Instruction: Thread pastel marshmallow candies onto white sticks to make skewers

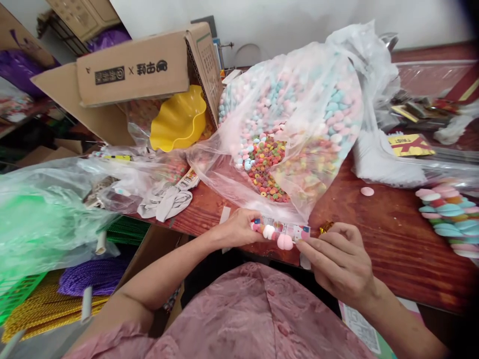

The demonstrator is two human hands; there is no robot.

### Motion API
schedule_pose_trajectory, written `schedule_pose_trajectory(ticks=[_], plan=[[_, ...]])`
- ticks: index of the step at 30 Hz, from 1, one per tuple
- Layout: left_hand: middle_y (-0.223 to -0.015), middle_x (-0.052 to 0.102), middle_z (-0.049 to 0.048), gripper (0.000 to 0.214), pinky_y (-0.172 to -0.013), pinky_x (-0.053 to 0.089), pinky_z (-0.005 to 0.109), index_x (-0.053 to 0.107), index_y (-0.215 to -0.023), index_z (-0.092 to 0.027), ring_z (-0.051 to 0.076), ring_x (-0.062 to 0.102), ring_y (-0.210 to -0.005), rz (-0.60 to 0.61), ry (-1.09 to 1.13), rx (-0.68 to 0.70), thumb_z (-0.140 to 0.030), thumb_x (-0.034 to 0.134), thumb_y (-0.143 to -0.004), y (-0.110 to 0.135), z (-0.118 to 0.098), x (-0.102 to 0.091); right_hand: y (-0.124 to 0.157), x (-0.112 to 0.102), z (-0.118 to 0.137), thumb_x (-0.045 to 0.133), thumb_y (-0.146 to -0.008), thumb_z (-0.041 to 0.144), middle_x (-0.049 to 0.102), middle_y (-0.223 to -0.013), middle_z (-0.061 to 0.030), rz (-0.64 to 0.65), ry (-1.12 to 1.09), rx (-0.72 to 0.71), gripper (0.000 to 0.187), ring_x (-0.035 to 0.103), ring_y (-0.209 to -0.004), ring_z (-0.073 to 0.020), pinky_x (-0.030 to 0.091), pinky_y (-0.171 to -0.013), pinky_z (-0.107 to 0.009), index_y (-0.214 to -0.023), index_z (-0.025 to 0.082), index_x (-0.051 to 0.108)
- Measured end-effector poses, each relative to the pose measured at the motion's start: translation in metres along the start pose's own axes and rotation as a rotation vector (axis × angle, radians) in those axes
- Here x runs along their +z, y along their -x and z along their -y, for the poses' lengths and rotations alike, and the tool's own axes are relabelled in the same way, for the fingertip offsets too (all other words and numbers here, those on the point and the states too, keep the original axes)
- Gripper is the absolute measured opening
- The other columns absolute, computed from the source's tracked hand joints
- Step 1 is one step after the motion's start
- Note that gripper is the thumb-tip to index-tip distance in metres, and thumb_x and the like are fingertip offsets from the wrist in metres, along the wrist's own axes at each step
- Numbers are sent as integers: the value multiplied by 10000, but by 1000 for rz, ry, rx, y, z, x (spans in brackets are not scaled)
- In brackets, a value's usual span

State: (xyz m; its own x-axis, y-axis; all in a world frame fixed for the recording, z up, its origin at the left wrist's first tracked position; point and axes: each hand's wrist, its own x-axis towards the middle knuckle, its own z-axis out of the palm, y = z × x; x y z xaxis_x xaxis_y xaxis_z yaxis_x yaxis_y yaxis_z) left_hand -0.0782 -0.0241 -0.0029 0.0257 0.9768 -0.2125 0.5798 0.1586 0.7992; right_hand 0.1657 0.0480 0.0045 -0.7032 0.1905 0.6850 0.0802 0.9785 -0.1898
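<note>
A reddish-brown wooden surface [396, 254] carries a large clear plastic bag [277, 104] of pastel and ring-shaped candies. Left of the bag stands a cardboard box [130, 75]; to its right lie stacked candy skewers [452, 219]. Just in front of it, the right hand [342, 259] pinches one end of a candy skewer [285, 242], the left hand [241, 228] grasping the other. Right of the bag rests a pink candy [367, 191].

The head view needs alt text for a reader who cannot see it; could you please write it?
A person's left hand grips one end of a row of candies, with the right hand at the other, by the edge of a reddish-brown table. Beyond lies a large clear bag of pastel sweets and colourful rings; a wavy-rimmed yellow dish is to its left.
</note>
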Motion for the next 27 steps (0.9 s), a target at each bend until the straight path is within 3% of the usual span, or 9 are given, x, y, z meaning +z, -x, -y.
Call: schedule_pose_trajectory(ticks=[5,11,14,19,24,27], plan=[[-644,570,-49,223,-568,359,215,610,-718,-165,112,525,-625,-20,-102,95,-329,761,-710,3,2,5,-1,0,1,511,-890,43,711,-803,-17,75,22,26,254,573,-701,-151,386,-796,-402,-1061,190,628],[-763,657,16,198,-599,413,274,605,-780,-189,183,605,-687,205,-431,311,-274,774,-722,8,-3,3,-14,-2,-9,482,-936,84,706,-817,-27,148,1,-74,197,547,-712,-155,368,-797,-398,-1042,185,614],[-702,619,-17,214,-559,392,251,596,-762,-193,158,584,-637,281,-349,318,-259,790,-700,7,-4,-2,-20,-6,-15,486,-961,111,706,-818,-16,156,7,-113,185,554,-735,-153,362,-824,-405,-1070,199,608],[-623,560,-62,173,-529,377,230,614,-762,-196,125,546,-576,306,-153,235,-242,768,-697,4,-16,-8,-20,-3,-11,489,-975,131,695,-821,-16,180,-11,-167,186,562,-790,-157,360,-858,-412,-1096,183,620],[-623,562,-53,143,-491,367,230,590,-750,-191,127,541,-569,389,-152,289,-193,724,-698,0,-29,1,-18,12,-1,451,-952,93,661,-729,-18,166,-25,-123,218,492,-731,-159,343,-833,-394,-923,184,647],[-804,687,6,310,-575,448,260,640,-1007,-189,187,642,-704,374,-215,300,-256,738,-720,-1,-28,4,-18,14,-3,437,-941,82,668,-729,-14,147,-44,-78,237,484,-722,-155,341,-833,-384,-870,197,631]])
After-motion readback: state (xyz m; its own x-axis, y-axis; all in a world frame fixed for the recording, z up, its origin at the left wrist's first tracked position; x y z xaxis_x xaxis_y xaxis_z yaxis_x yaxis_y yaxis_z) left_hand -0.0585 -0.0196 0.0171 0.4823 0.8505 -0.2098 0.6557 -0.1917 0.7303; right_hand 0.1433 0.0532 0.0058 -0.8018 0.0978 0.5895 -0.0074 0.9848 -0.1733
